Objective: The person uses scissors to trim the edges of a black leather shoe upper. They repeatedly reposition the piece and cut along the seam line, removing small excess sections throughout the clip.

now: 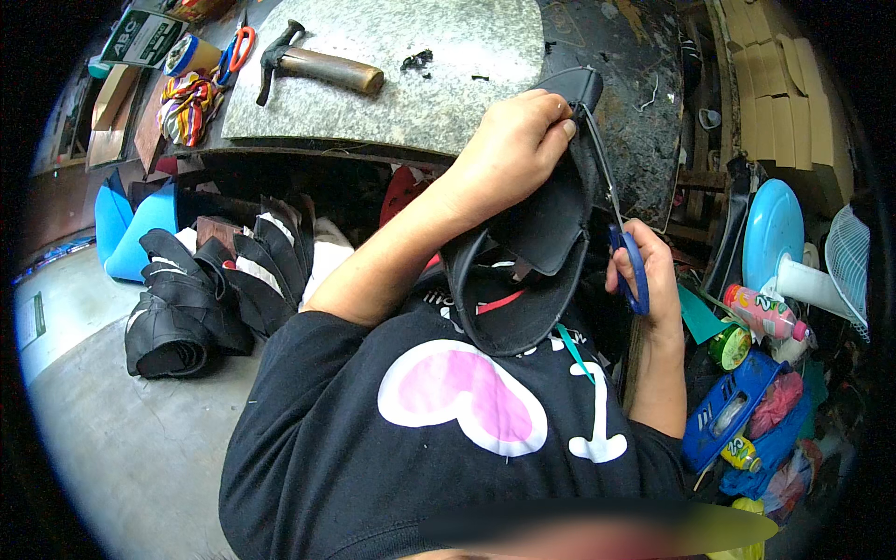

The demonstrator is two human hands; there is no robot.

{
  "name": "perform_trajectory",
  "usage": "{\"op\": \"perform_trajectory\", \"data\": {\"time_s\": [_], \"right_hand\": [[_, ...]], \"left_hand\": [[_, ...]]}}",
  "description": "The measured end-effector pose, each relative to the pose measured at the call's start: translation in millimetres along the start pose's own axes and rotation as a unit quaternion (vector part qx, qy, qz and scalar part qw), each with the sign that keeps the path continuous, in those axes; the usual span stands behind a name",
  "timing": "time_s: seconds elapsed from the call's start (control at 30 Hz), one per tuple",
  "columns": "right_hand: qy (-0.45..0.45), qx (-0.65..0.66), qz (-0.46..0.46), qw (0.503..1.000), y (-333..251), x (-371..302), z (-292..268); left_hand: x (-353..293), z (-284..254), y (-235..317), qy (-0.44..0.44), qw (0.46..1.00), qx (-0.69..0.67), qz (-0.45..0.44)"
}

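My left hand is closed on the upper end of a black shoe upper, pinching its edge between thumb and fingers. The piece hangs down in front of my chest, its open loop at the bottom. In my right hand is a pair of scissors with blue handles, the fingers in the loops. Their blades run up along the right edge of the shoe upper, with the tips close to my left fingertips. Whether the blades bite into the material cannot be made out.
A wooden-handled hammer and black scraps lie on the speckled slab. Orange-handled scissors and a striped cloth are left of it. Black cut pieces are piled at lower left. A fan, bottles and a blue basket crowd the right.
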State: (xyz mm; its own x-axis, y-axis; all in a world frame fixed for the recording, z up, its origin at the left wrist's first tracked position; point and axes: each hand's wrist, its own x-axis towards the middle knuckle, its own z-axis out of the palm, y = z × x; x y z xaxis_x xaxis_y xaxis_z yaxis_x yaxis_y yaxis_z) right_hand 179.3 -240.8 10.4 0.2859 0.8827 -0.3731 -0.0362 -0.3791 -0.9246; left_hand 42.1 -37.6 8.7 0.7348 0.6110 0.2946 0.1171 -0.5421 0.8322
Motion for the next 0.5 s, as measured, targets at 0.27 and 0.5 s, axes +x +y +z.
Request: {"op": "perform_trajectory", "data": {"time_s": [0.27, 0.5], "right_hand": [[0.037, -0.055, 0.021, 0.998, -4, 1, -7], [0.085, 0.000, -0.148, 0.985, -30, 27, 2]], "left_hand": [[-1, -1, 2, 0.011, 0.992, -0.104, -0.070], [-3, -9, 5, 0.002, 0.999, -0.047, -0.024]]}}
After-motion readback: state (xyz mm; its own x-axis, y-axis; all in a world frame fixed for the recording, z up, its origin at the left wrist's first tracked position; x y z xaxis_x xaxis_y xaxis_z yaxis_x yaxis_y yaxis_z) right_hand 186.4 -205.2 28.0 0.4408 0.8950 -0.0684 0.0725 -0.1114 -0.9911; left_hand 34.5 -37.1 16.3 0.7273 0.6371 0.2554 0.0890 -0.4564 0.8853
